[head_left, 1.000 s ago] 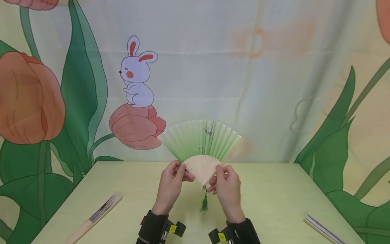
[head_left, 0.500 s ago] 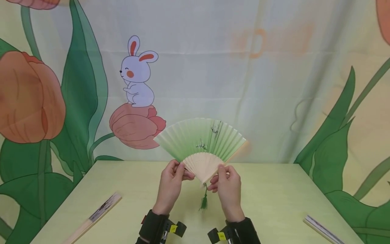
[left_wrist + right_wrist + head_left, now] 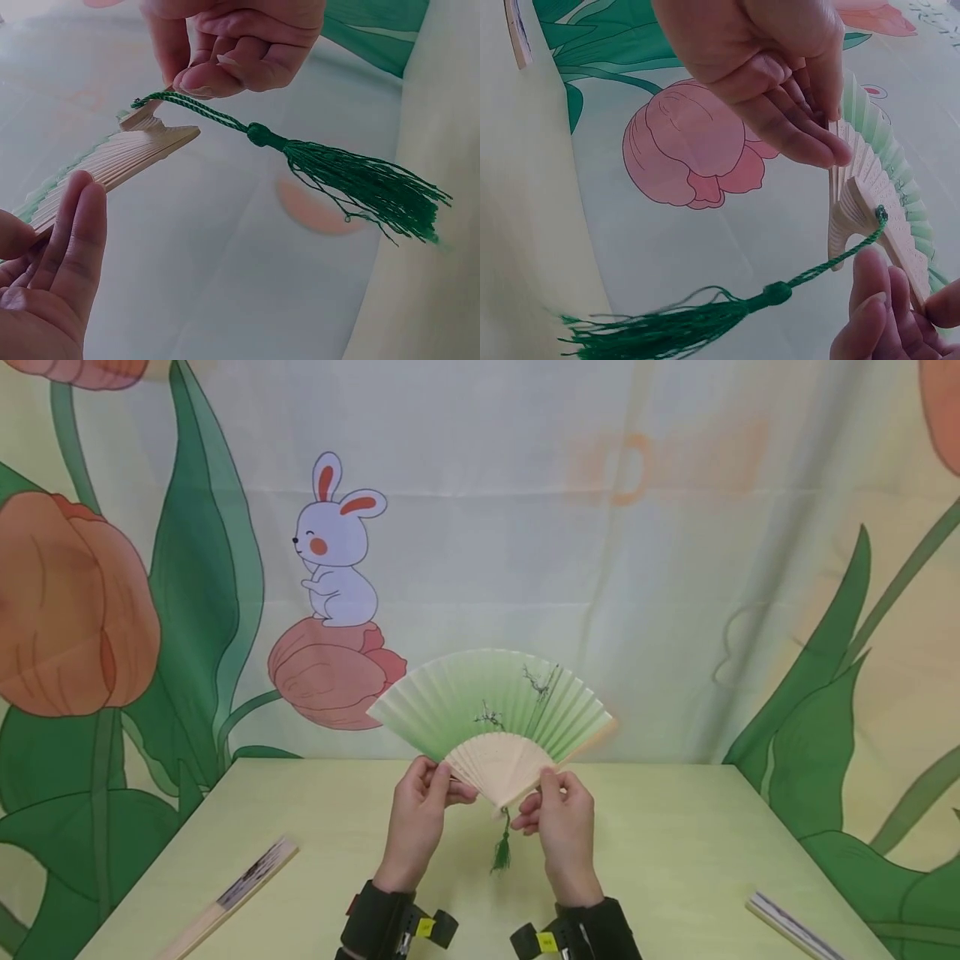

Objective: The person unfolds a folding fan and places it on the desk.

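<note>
A green folding fan [image 3: 487, 697] with pale wooden ribs is spread wide above the table, its dark sprig pattern showing. My left hand [image 3: 417, 822] pinches the left outer rib between thumb and fingers. On the other side, my right hand [image 3: 564, 831] pinches the right outer rib. From the pivot hangs a green tassel [image 3: 502, 852], between the two hands. The left wrist view shows the tassel [image 3: 360, 180] close up, with the ribs [image 3: 127, 154] bunched toward the pivot. In the right wrist view, the fan [image 3: 885, 187] is seen from its edge, gripped at both sides.
A folded fan [image 3: 232, 893] with a dark pattern lies slantwise on the table's left part. Another folded fan [image 3: 795, 927] lies near the right front, cut off by the frame. Behind the table [image 3: 660, 827] hangs a printed cloth [image 3: 525, 527] with tulips and a rabbit.
The fan has spread wider, its left and right edges moving outward and more of its sprig pattern showing. Both hands keep their pinch, the right shifting slightly outward.
</note>
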Demonstrator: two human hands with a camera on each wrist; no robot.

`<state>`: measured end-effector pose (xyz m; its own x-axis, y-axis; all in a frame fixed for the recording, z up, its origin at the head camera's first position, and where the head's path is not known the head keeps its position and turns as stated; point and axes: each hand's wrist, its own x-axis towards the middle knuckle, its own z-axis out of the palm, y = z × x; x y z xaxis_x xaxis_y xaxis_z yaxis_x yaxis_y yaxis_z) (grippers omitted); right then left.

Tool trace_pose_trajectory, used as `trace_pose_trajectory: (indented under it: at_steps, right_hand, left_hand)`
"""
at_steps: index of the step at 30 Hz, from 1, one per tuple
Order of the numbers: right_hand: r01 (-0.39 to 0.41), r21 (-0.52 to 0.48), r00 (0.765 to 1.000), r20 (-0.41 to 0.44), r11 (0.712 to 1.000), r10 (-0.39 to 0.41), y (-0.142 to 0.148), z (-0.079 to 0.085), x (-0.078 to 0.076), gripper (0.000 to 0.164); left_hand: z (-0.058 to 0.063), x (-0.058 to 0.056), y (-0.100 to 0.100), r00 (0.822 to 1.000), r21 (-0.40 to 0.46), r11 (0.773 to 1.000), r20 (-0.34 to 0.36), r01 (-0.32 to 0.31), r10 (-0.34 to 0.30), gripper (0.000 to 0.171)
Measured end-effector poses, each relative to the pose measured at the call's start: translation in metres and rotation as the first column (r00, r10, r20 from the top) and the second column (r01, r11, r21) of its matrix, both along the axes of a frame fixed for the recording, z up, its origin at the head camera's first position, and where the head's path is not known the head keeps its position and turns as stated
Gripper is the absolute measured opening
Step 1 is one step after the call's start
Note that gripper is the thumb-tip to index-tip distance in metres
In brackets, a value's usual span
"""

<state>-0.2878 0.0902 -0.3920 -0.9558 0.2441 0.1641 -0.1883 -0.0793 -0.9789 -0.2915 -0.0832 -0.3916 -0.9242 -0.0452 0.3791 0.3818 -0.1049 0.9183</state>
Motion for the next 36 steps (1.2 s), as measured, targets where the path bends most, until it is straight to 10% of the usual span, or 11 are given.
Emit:
trace_pose_trajectory:
  at_steps: [36]
  right_hand:
    - [-0.082, -0.354, 0.992, 0.06, 0.932, 0.111, 0.006, 0.002, 0.0, 0.027]
  left_hand:
    - [-0.007, 0.003, 0.015, 0.982, 0.071, 0.997, -0.182, -0.03, 0.043, 0.03]
